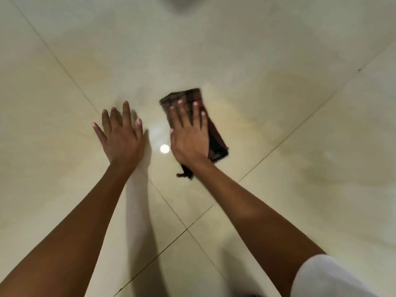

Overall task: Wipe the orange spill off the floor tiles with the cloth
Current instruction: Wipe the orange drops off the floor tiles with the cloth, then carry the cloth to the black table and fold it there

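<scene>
A dark brown checked cloth (216,138), folded into a long pad, lies flat on the cream floor tiles (278,103). My right hand (189,136) presses down on it with fingers spread, covering its left half. My left hand (121,136) rests flat on the bare tile to the left, fingers apart, holding nothing. A faint yellowish-orange smear (285,86) tints the tiles to the right of and beyond the cloth. The frame is blurred by motion.
Dark grout lines (186,228) cross below my arms. A bright lamp reflection (164,148) shines on the tile between my hands. A white sleeve (325,277) fills the lower right corner. A grey shape (192,2) sits at the top edge.
</scene>
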